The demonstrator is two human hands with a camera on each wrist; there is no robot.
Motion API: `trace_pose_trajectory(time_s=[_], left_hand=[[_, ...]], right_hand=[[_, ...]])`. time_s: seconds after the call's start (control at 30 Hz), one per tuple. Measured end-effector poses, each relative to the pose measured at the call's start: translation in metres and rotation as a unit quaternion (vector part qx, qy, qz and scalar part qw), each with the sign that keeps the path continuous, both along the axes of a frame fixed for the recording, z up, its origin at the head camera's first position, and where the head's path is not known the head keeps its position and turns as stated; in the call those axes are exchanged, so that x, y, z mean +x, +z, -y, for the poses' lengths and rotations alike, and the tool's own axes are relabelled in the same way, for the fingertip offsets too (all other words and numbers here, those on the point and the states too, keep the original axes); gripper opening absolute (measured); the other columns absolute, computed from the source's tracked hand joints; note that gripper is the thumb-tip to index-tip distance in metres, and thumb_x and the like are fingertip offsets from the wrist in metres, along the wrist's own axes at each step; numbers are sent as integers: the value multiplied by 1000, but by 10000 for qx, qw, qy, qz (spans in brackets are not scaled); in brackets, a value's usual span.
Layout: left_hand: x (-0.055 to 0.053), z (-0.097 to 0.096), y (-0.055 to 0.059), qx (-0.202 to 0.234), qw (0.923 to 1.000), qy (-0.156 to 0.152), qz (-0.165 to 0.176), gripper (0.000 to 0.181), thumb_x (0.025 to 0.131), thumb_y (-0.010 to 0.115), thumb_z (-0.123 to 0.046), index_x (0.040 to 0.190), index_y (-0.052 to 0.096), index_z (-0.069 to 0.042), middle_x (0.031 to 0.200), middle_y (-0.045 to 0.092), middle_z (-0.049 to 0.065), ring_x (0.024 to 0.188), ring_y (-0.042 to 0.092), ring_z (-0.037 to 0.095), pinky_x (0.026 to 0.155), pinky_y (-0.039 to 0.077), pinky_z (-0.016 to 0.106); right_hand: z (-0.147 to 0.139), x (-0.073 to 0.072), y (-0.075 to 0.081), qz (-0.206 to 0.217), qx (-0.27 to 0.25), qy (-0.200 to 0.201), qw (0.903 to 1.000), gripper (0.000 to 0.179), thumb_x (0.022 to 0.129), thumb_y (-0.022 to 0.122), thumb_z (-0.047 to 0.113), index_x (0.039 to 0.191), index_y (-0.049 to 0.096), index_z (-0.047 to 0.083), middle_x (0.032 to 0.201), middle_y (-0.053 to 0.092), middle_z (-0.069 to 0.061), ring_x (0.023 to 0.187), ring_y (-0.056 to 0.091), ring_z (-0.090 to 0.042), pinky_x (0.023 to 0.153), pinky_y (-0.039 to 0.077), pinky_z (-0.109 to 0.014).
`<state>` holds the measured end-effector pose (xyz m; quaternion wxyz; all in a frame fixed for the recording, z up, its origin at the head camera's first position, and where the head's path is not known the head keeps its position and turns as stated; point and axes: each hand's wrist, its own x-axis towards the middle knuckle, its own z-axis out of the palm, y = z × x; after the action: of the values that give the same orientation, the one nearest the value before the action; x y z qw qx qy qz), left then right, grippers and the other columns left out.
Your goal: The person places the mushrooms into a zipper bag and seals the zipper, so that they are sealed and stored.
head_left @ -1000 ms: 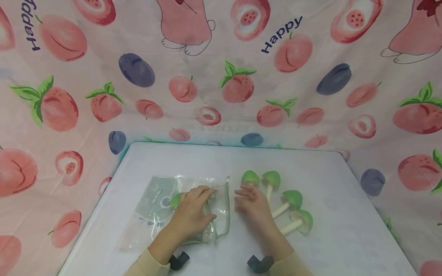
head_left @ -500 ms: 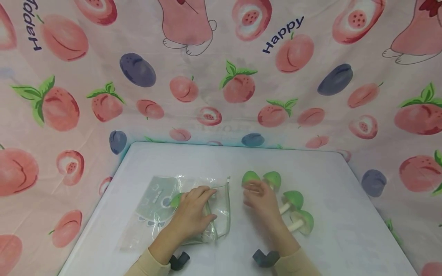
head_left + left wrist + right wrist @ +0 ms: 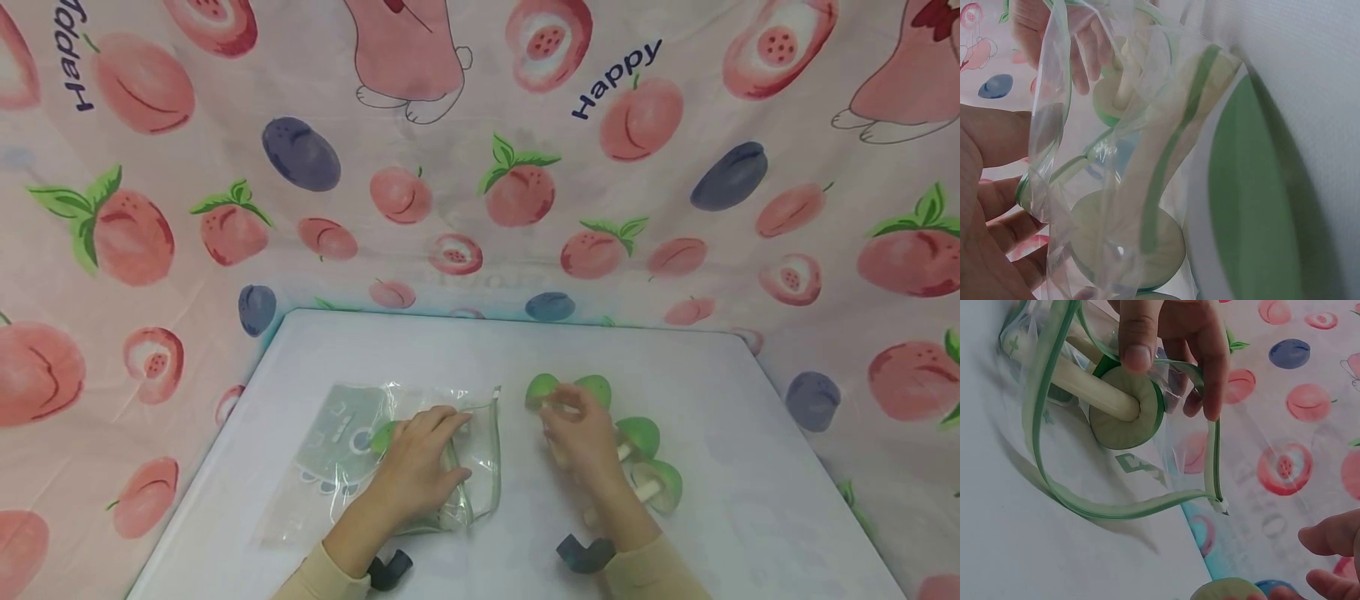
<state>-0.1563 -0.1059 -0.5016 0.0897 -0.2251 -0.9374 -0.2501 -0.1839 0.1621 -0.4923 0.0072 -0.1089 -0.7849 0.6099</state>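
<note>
A clear zip bag (image 3: pixel 483 458) with green-edged seams lies on the table, its mouth standing open toward the right. My left hand (image 3: pixel 420 454) grips the bag by its mouth; the right wrist view shows thumb and fingers at the green zip rim (image 3: pixel 1116 509). Inside are toy mushrooms with pale stems, one mushroom cap (image 3: pixel 1125 419) facing the mouth. Several more green-capped mushrooms (image 3: pixel 637 435) lie right of the bag. My right hand (image 3: pixel 588 433) is over them, fingertips beside the far-left mushroom cap (image 3: pixel 540 388). Thumb and fingers are apart in the right wrist view, partly cut off.
Dark wrist mounts (image 3: pixel 585 553) sit at both wrists near the table's front. The white table (image 3: pixel 420 342) ends at the back against a fruit-printed cloth (image 3: pixel 450 167), which also hangs at both sides.
My right hand has moved rightward from near the bag's mouth to over the mushrooms, its fingers bending more. The left hand and the bag have stayed in place.
</note>
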Motion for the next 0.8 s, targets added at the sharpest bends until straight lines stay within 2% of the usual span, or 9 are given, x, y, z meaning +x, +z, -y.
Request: trace_pose_trajectory(time_s=[0.2, 0.47, 0.8], left_hand=[[0, 0, -1, -27, 10000, 2, -2, 77, 78, 96, -30, 148, 63, -22, 142, 64, 0, 133, 63, 27, 106, 49, 53], [-1, 0, -2, -52, 10000, 3, 8, 78, 79, 96, -30, 148, 62, -22, 142, 64, 0, 133, 63, 27, 106, 49, 54], [0, 0, -2, 69, 10000, -27, -45, 74, 78, 97, -29, 145, 65, -22, 138, 65, 0, 130, 63, 28, 105, 49, 53]], right_hand=[[-5, -4, -1, -107, 106, -10, 9999, 53, 97, 76, 15, 146, 58, 10, 146, 64, -13, 127, 70, -35, 89, 65, -30], [-12, -8, -2, -117, 344, -42, 9993, 55, 98, 75, 17, 149, 56, 9, 149, 63, -15, 118, 74, -34, 86, 65, -29], [-19, -14, 1, 34, 456, 2, 9990, 58, 98, 74, 17, 152, 53, 9, 153, 60, -14, 128, 68, -37, 88, 65, -29]])
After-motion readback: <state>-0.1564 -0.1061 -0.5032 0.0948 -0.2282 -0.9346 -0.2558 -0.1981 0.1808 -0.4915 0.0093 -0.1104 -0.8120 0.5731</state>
